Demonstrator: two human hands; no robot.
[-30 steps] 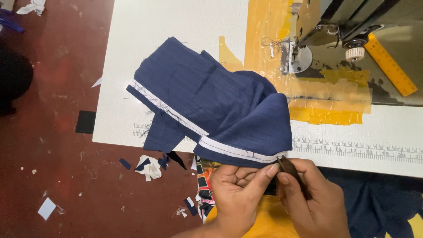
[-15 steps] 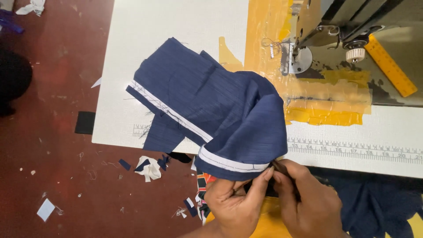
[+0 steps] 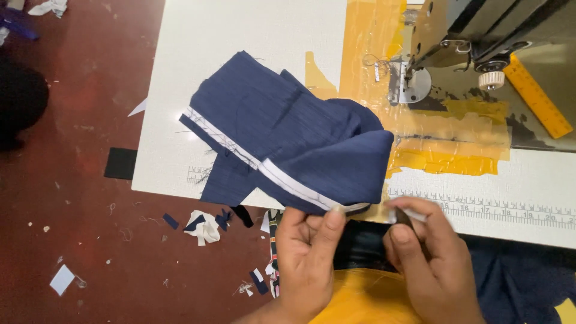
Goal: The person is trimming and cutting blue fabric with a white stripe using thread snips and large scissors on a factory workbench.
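A folded piece of navy pinstriped fabric (image 3: 288, 144) with a white edge strip lies on the white sewing table (image 3: 252, 36). My left hand (image 3: 306, 264) pinches the fabric's near edge at the table's front, thumb on the white strip. My right hand (image 3: 429, 264) is just to the right of it, fingers closed on a small dark tool (image 3: 403, 217) whose tip is near the fabric's corner.
A sewing machine (image 3: 480, 42) stands at the table's back right, with yellow tape patches (image 3: 444, 156) around its needle plate and a yellow ruler (image 3: 537, 102). A printed ruler scale runs along the table's front edge. Fabric scraps (image 3: 204, 225) litter the red floor at left.
The fabric's near edge has been pulled slightly toward the table's front. My right hand has shifted right, away from my left hand, with the tool.
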